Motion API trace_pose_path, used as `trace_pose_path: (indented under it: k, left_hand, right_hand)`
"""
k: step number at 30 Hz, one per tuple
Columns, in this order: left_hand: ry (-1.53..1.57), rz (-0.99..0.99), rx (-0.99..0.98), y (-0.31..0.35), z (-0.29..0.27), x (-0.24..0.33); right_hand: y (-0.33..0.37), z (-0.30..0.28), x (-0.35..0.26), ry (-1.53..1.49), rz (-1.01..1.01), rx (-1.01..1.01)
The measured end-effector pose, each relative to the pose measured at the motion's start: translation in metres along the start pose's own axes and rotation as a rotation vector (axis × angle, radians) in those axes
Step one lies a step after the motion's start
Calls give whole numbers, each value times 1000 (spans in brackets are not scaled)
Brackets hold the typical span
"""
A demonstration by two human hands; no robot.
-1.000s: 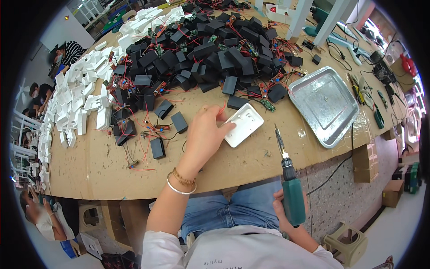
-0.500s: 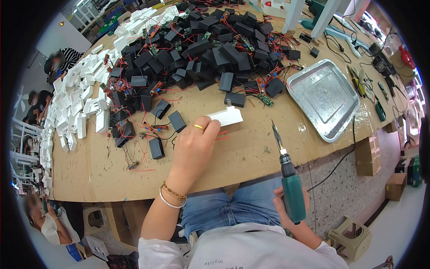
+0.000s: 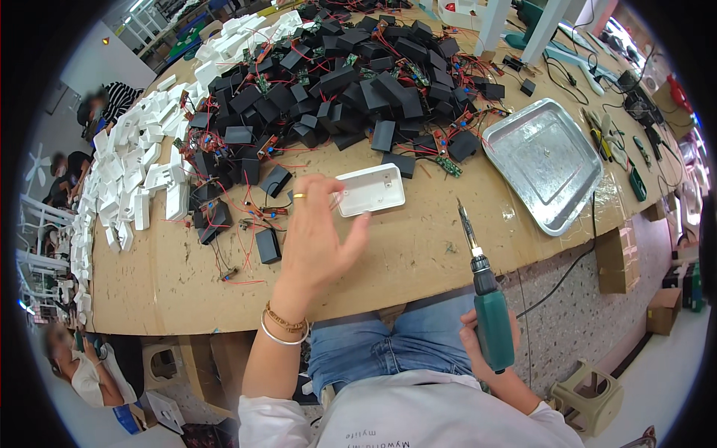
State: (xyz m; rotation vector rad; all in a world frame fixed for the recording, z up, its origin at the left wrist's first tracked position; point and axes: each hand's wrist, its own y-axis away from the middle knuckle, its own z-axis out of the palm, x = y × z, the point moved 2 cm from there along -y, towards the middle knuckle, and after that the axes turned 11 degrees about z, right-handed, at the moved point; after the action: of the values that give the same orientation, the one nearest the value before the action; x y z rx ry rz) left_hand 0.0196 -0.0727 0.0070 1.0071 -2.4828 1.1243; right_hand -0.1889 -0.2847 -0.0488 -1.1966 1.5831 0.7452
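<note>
A white plastic housing (image 3: 371,196) lies on the cardboard-covered table with its hollow side up, showing screw posts inside. At its left end is my left hand (image 3: 317,231), open, with fingers and thumb apart; whether a fingertip touches the housing I cannot tell. My right hand (image 3: 470,340) is closed around a green electric screwdriver (image 3: 494,328), whose bit points away from me over the table's near edge. Beyond the housing, a black box-shaped part (image 3: 399,165) lies next to a small green circuit board (image 3: 449,166).
A large heap of black boxes (image 3: 336,97) with red wires fills the table's far middle. White housings (image 3: 142,160) are piled on the left. At right are a metal tray (image 3: 549,168), pliers (image 3: 597,138) and cables. Several co-workers sit at far left.
The white housing, pinched in my left hand before, now lies hollow side up on the table. My left hand has let go and spread its fingers. The screwdriver stays nearly in place.
</note>
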Motion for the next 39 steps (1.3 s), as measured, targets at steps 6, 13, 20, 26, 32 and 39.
trace_pose_path:
  k: [6,13,20,26,32,39]
  left_hand:
    - [101,60,113,3,-5,2]
    - [195,-95,105,1,0,4]
    - [331,-308,73,6,10,0]
    - [226,-26,39,-2,6,-3]
    - [417,-236,46,11,10,-4]
    - [559,-234,-6,16,4,-10]
  right_hand:
    - [0,1,1,-7,8,7]
    - [-1,2,-2,56,-20,-1]
    - [-2,5,2,-39,19,26]
    - [-5,7,4,-36,-8,14]
    - [-7,9,3,-23,2,-4]
    - [-8,11,-1,-17,19,-21]
